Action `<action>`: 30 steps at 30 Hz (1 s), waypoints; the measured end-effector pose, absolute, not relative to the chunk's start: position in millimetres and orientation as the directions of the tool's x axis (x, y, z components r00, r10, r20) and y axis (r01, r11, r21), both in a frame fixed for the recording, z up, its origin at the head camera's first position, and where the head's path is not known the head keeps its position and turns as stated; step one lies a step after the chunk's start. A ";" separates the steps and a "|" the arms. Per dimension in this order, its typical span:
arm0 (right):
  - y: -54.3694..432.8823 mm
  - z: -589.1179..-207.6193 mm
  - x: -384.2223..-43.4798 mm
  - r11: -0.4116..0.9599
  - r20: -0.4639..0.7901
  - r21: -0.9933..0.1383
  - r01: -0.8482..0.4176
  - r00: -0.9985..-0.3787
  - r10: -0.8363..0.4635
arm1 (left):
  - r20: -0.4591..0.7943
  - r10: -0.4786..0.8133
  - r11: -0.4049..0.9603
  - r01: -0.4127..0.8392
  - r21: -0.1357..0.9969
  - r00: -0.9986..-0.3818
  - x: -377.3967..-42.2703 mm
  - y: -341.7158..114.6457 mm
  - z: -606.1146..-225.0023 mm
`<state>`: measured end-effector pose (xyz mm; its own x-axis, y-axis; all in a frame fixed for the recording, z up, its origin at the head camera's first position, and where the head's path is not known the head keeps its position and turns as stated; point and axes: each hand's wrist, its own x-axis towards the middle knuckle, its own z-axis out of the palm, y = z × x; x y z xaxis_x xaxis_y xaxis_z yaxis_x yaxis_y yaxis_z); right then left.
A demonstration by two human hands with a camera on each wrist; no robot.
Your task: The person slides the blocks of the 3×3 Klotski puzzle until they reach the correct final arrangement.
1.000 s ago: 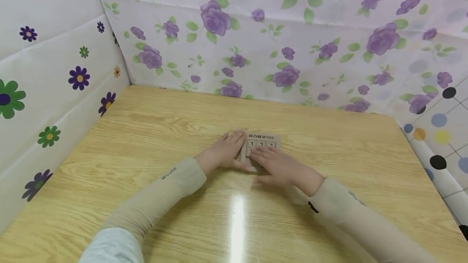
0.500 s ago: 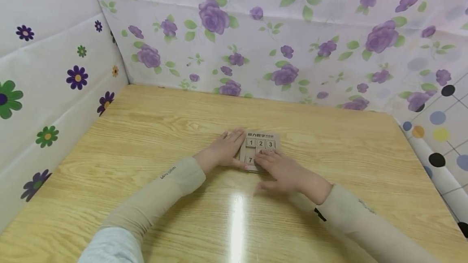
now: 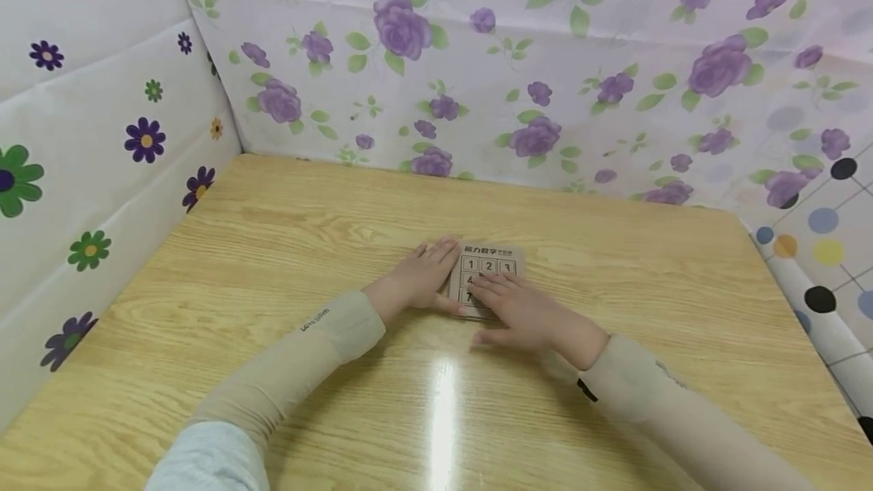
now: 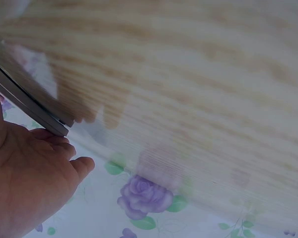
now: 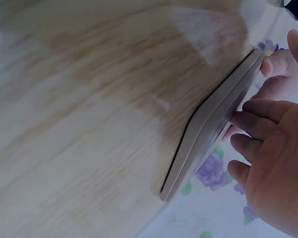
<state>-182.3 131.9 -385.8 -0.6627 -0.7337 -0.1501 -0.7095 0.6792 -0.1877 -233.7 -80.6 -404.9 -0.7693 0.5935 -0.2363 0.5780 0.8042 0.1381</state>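
Note:
A flat greyish-brown sliding number puzzle (image 3: 489,258) lies on the wooden table. Its tiles 1, 2 and 3 show in the top row, with 4 and 7 down the left side; the other tiles are hidden under fingers. My left hand (image 3: 421,279) rests along the puzzle's left edge, fingers extended, thumb at the near left corner. From the right, my right hand (image 3: 528,315) reaches over the puzzle with straight fingers, its fingertips touching the tiles in the middle. In the right wrist view, the puzzle (image 5: 216,119) appears edge-on beside the right hand (image 5: 280,158).
The wooden table (image 3: 327,211) spreads around the puzzle. A purple-flowered covering (image 3: 477,74) stands along the back, a daisy-patterned one (image 3: 82,173) on the left and a dotted one (image 3: 818,271) on the right.
The right hand has drawn back to the right and then gone left again. Tile 4 has moved from the middle of the second row to its left end. The left hand stays put.

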 end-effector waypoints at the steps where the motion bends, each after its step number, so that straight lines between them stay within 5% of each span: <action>1: 131.5 -386.6 -182.9 0.680 -0.155 -0.193 -0.707 -0.662 -0.733 | -0.235 0.595 0.803 0.580 0.136 -0.769 -233.5 -80.4 -404.9; 15: 168.2 -383.1 -184.2 0.743 -0.093 -0.274 -0.611 -0.752 -0.652 | -0.252 0.586 0.810 0.567 0.149 -0.770 -233.3 -80.0 -404.4; 30: 175.6 -384.5 -178.7 0.728 -0.088 -0.290 -0.621 -0.741 -0.666 | -0.257 0.579 0.815 0.562 0.145 -0.774 -233.3 -79.4 -404.9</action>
